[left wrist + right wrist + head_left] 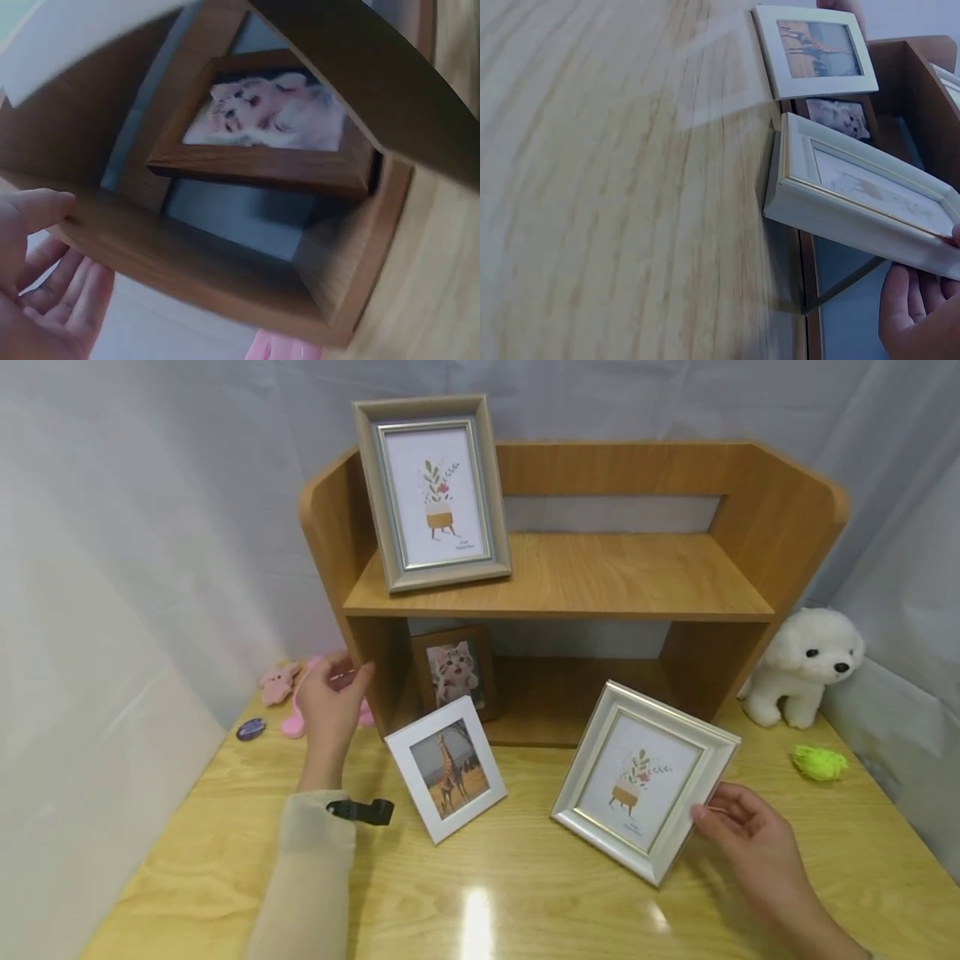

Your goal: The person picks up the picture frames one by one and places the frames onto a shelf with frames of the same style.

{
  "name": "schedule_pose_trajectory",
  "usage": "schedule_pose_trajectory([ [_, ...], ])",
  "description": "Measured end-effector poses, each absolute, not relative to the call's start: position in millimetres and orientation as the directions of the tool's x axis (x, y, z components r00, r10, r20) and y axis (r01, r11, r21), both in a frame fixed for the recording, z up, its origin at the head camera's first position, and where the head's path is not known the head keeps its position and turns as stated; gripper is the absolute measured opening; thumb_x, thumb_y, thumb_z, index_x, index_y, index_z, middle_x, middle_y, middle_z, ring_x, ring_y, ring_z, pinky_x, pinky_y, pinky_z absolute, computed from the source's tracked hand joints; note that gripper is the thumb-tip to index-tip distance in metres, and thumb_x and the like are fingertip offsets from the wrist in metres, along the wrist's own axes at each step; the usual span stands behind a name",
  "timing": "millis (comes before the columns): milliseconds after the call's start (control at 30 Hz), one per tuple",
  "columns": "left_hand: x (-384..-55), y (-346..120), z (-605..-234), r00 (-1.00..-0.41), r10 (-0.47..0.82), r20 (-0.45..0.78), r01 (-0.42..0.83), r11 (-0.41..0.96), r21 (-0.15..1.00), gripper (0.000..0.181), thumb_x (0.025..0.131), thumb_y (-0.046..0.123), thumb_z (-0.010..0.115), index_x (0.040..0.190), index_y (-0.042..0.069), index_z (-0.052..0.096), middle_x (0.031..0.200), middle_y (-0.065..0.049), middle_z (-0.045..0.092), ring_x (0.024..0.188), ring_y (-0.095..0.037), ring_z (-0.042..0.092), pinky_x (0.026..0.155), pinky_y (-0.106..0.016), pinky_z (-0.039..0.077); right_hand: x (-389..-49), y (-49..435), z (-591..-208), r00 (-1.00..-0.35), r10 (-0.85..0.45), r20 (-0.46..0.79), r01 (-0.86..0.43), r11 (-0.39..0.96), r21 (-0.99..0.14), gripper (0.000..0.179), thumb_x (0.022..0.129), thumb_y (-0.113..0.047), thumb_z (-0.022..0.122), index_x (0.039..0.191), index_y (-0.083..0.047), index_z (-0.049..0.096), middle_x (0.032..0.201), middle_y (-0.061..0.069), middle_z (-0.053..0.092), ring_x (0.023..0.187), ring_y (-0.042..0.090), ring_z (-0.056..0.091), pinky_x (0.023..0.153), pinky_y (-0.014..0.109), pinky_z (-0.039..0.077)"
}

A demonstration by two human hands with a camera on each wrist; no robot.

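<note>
My right hand (757, 852) grips the right edge of a pale silver photo frame (585, 777) with a potted-plant print, thumb at the front and fingers behind. That frame leans back on the table, tilted, before the wooden shelf (570, 572). At the shelf's left side panel, my left hand (330, 697) has its fingers loosely bent, thumb apart from them, nothing between. Its thumb tip is right at the panel's front edge in the left wrist view. A white giraffe photo frame (452, 768) stands tilted nearby; behind it, a brown kitten photo frame (262, 161) sits in the lower compartment.
A larger beige photo frame (495, 510) stands on the upper shelf at left. Right of the shelf are a white plush dog (813, 652) and a yellow-green yarn bundle (819, 762). Pink plush toys (279, 683) and a purple oval object (251, 728) lie at the left.
</note>
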State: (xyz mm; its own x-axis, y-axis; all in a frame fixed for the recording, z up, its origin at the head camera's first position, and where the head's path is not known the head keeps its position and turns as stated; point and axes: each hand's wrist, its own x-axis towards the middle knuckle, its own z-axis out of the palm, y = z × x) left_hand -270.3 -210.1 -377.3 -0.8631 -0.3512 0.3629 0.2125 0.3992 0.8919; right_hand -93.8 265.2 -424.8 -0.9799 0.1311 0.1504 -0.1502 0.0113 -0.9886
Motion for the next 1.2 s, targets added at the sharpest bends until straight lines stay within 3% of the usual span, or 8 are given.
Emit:
schedule_pose_trajectory([
  [233,-261.3,-219.9,-376.6,-0.864,-0.305,0.399,0.243,0.443,0.863,0.033,0.088,0.017,0.075,0.115,-0.001,0.068,0.110,-0.013,0.068,0.102,-0.025,0.067,0.086,-0.027,0.057,-92.0,264.5,-425.2,-0.987,0.095,0.128,-0.129,0.001,-0.992,0.021,0.093,0.004,0.064,0.112,-0.003,0.060,0.102,-0.002,0.071,0.093,0.009,0.067,0.080,0.022,0.057],
  [567,-265.5,-212.7,-375.0,-0.875,-0.272,0.400,0.258,0.438,0.861,0.032,0.088,0.017,0.075,0.114,-0.001,0.067,0.109,-0.013,0.068,0.100,-0.024,0.068,0.086,-0.026,0.057,-89.0,265.9,-421.6,-0.971,0.174,0.165,-0.176,-0.048,-0.983,0.025,0.088,0.012,0.066,0.106,-0.006,0.067,0.094,0.000,0.073,0.085,0.008,0.069,0.074,0.021,0.058],
  [800,-267.6,-218.8,-378.7,-0.870,-0.247,0.426,0.280,0.463,0.841,0.035,0.088,0.018,0.076,0.116,-0.002,0.068,0.109,-0.013,0.068,0.098,-0.026,0.068,0.083,-0.025,0.057,-84.8,266.7,-408.2,-0.948,0.176,0.266,-0.238,0.165,-0.957,0.027,0.085,0.012,0.069,0.110,0.002,0.068,0.095,-0.003,0.075,0.087,0.006,0.069,0.072,0.019,0.057],
  [933,-268.6,-221.1,-380.6,-0.867,-0.255,0.429,0.273,0.477,0.835,0.035,0.088,0.018,0.076,0.115,-0.002,0.068,0.109,-0.013,0.067,0.098,-0.025,0.068,0.082,-0.024,0.057,-83.5,267.0,-392.5,-0.937,0.192,0.291,-0.253,0.200,-0.946,0.029,0.084,0.013,0.070,0.110,0.000,0.069,0.094,-0.005,0.075,0.087,0.004,0.068,0.070,0.017,0.057],
  [1200,-268.7,-219.4,-378.6,-0.859,-0.267,0.438,0.278,0.475,0.835,0.033,0.087,0.018,0.076,0.113,-0.001,0.070,0.107,-0.013,0.069,0.098,-0.024,0.068,0.082,-0.025,0.057,-79.2,274.7,-357.2,-0.892,0.280,0.355,-0.339,0.104,-0.935,0.037,0.081,0.021,0.066,0.113,0.002,0.069,0.093,-0.001,0.074,0.084,0.006,0.068,0.067,0.014,0.056],
])
